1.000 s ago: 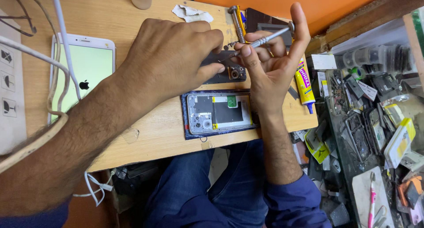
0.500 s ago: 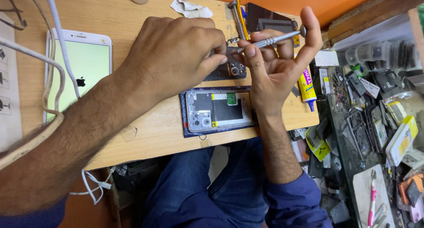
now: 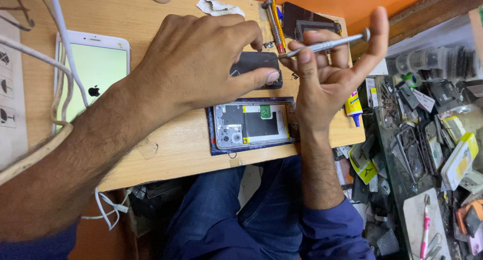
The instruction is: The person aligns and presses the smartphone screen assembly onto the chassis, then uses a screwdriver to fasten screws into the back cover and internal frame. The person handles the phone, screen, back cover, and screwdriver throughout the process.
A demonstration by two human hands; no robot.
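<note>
Hands are working over the far right part of a wooden table. Left hand is pressing a small dark phone part onto the tabletop, thumb and fingers clamped on its edges. Right hand is gripping a slim metal screwdriver between thumb and forefinger, little finger spread wide, tip lying at the part's right edge. Opened phone is lying just below the part, close to the table's near edge, the right wrist touching its right end. White phone is lying well apart to the left, a white cable crossing it. Cluttered tray of parts is crowding the table's right edge; bare wood is showing left of the opened phone. Compared with half a second ago, the screwdriver is lying flatter and the right hand is sitting slightly lower.
</note>
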